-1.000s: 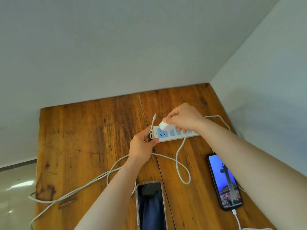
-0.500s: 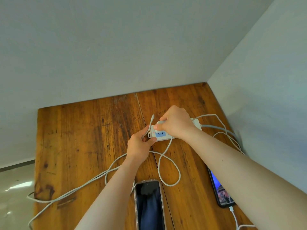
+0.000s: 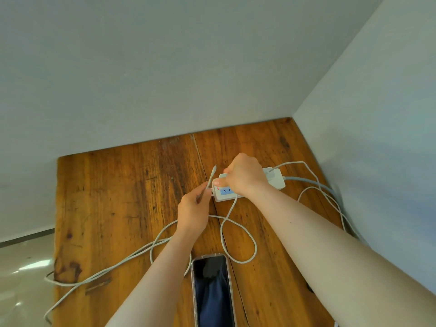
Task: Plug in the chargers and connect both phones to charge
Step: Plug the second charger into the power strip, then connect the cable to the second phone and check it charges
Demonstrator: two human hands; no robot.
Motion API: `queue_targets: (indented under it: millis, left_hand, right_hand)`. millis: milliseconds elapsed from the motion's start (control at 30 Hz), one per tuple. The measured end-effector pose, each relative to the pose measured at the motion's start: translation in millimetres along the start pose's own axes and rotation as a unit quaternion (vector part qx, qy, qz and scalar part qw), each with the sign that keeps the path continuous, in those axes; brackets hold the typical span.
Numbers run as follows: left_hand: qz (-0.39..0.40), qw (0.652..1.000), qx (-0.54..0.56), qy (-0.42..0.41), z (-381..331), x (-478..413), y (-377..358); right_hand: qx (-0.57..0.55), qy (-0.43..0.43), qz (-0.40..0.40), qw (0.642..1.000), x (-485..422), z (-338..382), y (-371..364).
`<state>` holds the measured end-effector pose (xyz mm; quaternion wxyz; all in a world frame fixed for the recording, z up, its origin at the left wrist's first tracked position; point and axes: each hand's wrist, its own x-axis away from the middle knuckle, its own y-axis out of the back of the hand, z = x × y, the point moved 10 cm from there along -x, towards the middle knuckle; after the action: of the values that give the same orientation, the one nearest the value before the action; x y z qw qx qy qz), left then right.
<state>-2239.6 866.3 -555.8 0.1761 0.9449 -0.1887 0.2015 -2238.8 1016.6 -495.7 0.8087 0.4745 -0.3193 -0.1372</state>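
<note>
Pale grey walls met in a corner behind the worn brown wooden bench (image 3: 113,208), whose planks showed dark knots and stains. On it, towards the far right, lay a white rectangular power strip with light-blue socket faces (image 3: 274,182), one blue socket at its near-left end uncovered, and a small white charger plug (image 3: 269,172) seated in a socket near its right end, a thin white lead running out of that plug and curling along the bench edge. A thicker grey power cord (image 3: 306,181) left the strip's right end towards the wall. The right hand (image 3: 243,175) was curled down over the left half of the strip, fingers closed and thumb pressed at the strip's front edge; whatever it gripped was hidden under the palm, though a long white charging cable (image 3: 236,234) dropped from beneath it and made a loop on the wood. The left hand (image 3: 193,208) sat just left of the strip, closed in a pinch around the cable's slim grey connector end (image 3: 211,179), which pointed up and away. Near the front edge, between the forearms, a dark-screened smartphone in a clear case (image 3: 212,291) lay flat, with no lead visibly attached.
</note>
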Motion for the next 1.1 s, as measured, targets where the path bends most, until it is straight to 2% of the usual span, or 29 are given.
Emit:
queue_targets:
  millis: [133, 167, 233, 300, 333, 400, 467, 500, 533, 600, 633, 667, 733, 767, 800, 833, 933, 1033, 1100]
  left_hand:
    - [-0.049, 0.999, -0.016, -0.017, -6, 22, 33]
    - [-0.055, 0.998, -0.025, -0.029, -9, 31, 41]
    - [-0.066, 0.996, -0.034, -0.052, -16, 48, 58]
    - [-0.074, 0.994, -0.037, -0.071, -20, 65, 72]
    - [-0.073, 0.993, -0.037, -0.080, -22, 75, 76]
    - [-0.058, 0.993, -0.023, -0.097, -25, 96, 79]
    - [-0.042, 0.993, -0.014, -0.113, -30, 118, 80]
    - [-0.035, 0.992, -0.021, -0.122, -33, 129, 81]
    - [-0.026, 0.991, -0.028, -0.130, -35, 141, 82]
    - [-0.006, 0.989, -0.048, -0.137, -35, 160, 88]
    - [0.000, 0.989, -0.069, -0.131, -31, 168, 93]
    - [-0.002, 0.988, -0.102, -0.113, -23, 174, 101]
    - [-0.055, 0.978, -0.193, -0.059, -3, 182, 129]
    - [-0.100, 0.971, -0.216, -0.029, 7, 187, 149]
    - [-0.145, 0.966, -0.215, -0.003, 14, 192, 169]
    - [-0.182, 0.962, -0.202, 0.021, 20, 197, 186]
    - [-0.241, 0.953, -0.177, 0.050, 23, 210, 214]
    - [-0.256, 0.953, -0.160, 0.025, 5, 224, 225]
    - [-0.221, 0.972, -0.083, -0.004, -8, 236, 220]
  right_hand:
    - [0.020, -0.007, -0.011, 1.000, 13, -1, -1]
    - [0.059, 0.008, -0.026, 0.998, 21, 3, 2]
    - [0.115, 0.096, -0.104, 0.983, 44, 24, 13]
    - [0.031, 0.181, -0.180, 0.966, 82, 46, 23]
    - [-0.047, 0.181, -0.179, 0.966, 97, 51, 23]
    - [-0.202, 0.100, -0.091, 0.970, 112, 47, 6]
    - [-0.342, -0.007, 0.025, 0.939, 125, 41, -15]
    - [-0.381, -0.035, 0.064, 0.922, 133, 42, -21]
    - [-0.396, -0.038, 0.077, 0.914, 142, 45, -21]
    - [-0.428, -0.028, 0.056, 0.901, 162, 46, -12]
    - [-0.468, -0.037, 0.041, 0.882, 173, 43, -7]
    - [-0.528, -0.054, 0.039, 0.847, 183, 38, -5]
    - [-0.665, -0.078, 0.067, 0.740, 204, 29, -4]
    - [-0.694, -0.087, 0.081, 0.710, 213, 21, -3]
    - [-0.685, -0.093, 0.093, 0.716, 222, 11, -3]
    - [-0.656, -0.095, 0.095, 0.743, 229, -1, -3]
    - [-0.503, -0.084, 0.067, 0.858, 248, -41, 5]
    - [-0.275, -0.075, 0.008, 0.959, 262, -84, 27]
    - [-0.121, -0.061, -0.027, 0.990, 270, -112, 42]
